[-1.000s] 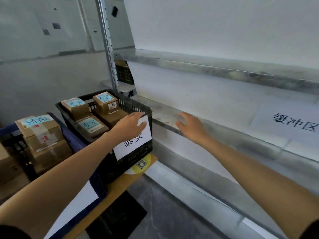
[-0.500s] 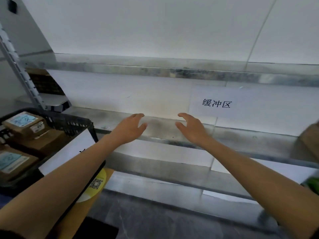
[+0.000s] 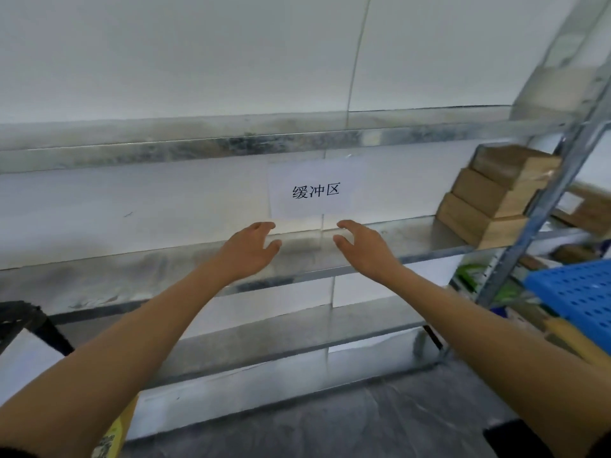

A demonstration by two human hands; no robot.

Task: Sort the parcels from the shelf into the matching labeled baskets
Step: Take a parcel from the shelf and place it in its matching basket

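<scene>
A stack of three brown cardboard parcels [image 3: 496, 193] stands at the right end of the metal shelf [image 3: 165, 269]. My left hand [image 3: 246, 249] and my right hand [image 3: 367, 247] hover side by side over the shelf's middle, well left of the stack. Both have relaxed, spread fingers and hold nothing. A white paper sign with black characters [image 3: 315, 191] hangs on the back wall just above my hands. Only the corner of a black basket [image 3: 20, 317] shows at the left edge.
A blue perforated crate [image 3: 578, 299] sits at the right, past the shelf's upright post [image 3: 542, 206]. More boxes and green packets lie behind that post. A lower shelf level [image 3: 281, 342] runs below, and dark grey floor lies in front.
The view has swung right, away from the black basket of parcels. My left hand left the basket's rim and now hovers beside my right hand over the shelf. The parcel stack came into view.
</scene>
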